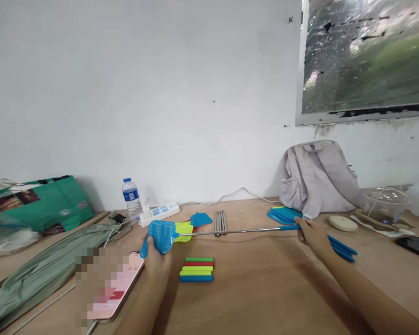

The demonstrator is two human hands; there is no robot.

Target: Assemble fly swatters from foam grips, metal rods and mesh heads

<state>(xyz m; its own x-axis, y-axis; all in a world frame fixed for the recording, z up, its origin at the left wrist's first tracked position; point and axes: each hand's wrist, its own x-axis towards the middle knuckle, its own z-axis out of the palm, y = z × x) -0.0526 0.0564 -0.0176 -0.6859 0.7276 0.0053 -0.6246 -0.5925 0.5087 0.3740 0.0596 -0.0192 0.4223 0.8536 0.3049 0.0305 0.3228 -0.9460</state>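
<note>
A blue fly swatter (230,231) with a thin metal rod is stretched sideways above the table. My left hand (158,260) is closed around its mesh head, thumb on the front. On the other side, my right hand (311,236) grips the blue handle end. Behind the swatter head lie loose yellow (184,231) and blue (201,218) swatter heads, with a bit of red between. Several metal rods (220,222) lie side by side behind the swatter's rod. In front is a row of coloured handle tubes (197,270). Blue tubes (342,249) show past my right wrist.
More blue heads (284,215) lie by a grey backpack (321,177). A power strip (159,214) and water bottle (130,195) stand at the wall. Left are a lit phone (120,293), green cloth bag (52,265) and green carrier bag (63,204). A plastic bowl (386,204) is right.
</note>
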